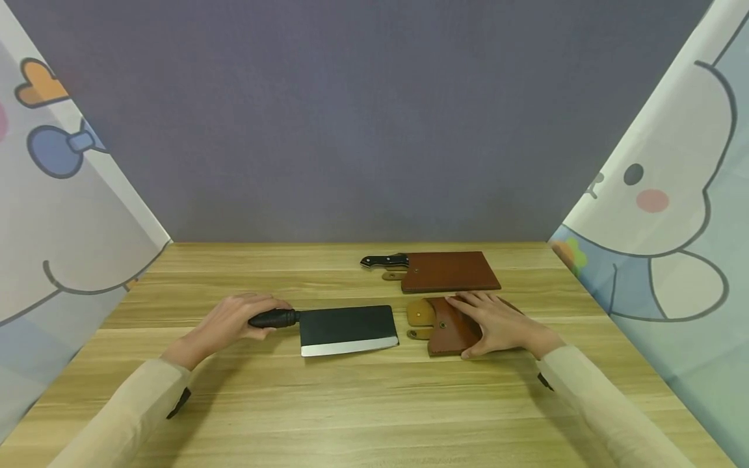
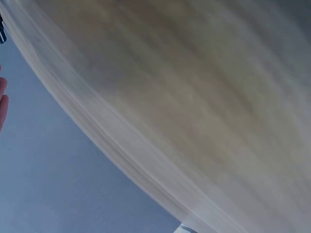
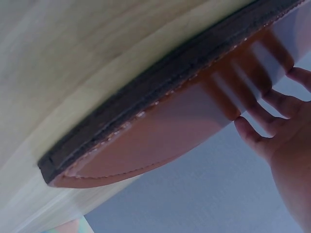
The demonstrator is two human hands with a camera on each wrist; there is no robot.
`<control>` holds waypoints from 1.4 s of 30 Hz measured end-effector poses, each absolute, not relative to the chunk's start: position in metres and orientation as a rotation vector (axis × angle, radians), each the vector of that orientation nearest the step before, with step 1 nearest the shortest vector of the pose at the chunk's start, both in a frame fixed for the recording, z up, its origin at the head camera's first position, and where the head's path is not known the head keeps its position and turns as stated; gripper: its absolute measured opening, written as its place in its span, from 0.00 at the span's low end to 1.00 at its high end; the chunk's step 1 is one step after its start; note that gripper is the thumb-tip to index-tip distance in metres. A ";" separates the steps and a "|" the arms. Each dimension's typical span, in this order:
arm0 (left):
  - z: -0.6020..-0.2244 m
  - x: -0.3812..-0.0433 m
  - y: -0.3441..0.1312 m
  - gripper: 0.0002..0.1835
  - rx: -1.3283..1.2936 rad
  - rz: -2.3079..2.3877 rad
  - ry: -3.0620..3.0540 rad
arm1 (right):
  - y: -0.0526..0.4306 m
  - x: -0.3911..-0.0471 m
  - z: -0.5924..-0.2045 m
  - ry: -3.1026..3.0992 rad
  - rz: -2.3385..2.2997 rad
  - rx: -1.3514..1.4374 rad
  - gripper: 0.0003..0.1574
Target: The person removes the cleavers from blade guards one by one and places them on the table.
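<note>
My left hand [image 1: 242, 318] grips the black handle of a cleaver [image 1: 350, 328], whose dark blade lies on the table with its bright edge toward me. To the right, my right hand [image 1: 497, 325] rests spread over a brown leather cleaver sheath [image 1: 453, 331], covering its right part. The sheath's tan flap and snap strap stick out toward the blade tip. In the right wrist view, the fingertips [image 3: 241, 121] touch the upper face of the stitched sheath [image 3: 146, 141]. The left wrist view shows only slivers of fingers [image 2: 2, 99]; the cleaver's grip is hidden there.
Behind the hands lies another brown sheath [image 1: 450, 272] with a black riveted knife handle [image 1: 384, 260] sticking out on its left. A grey panel [image 1: 363, 130] stands behind the wooden table [image 1: 351, 416], with cartoon-printed walls [image 1: 655, 214] at both sides.
</note>
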State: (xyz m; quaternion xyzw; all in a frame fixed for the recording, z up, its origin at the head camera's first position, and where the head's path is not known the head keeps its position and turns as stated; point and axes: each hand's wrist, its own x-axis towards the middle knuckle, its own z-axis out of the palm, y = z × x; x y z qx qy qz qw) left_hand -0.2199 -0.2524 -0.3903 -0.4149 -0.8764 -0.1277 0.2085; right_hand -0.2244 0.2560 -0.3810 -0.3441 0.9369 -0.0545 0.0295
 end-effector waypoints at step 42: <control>-0.393 -0.220 -0.252 0.30 -1.114 -0.252 -2.695 | 0.254 -0.227 -0.381 2.802 -0.228 -0.959 0.69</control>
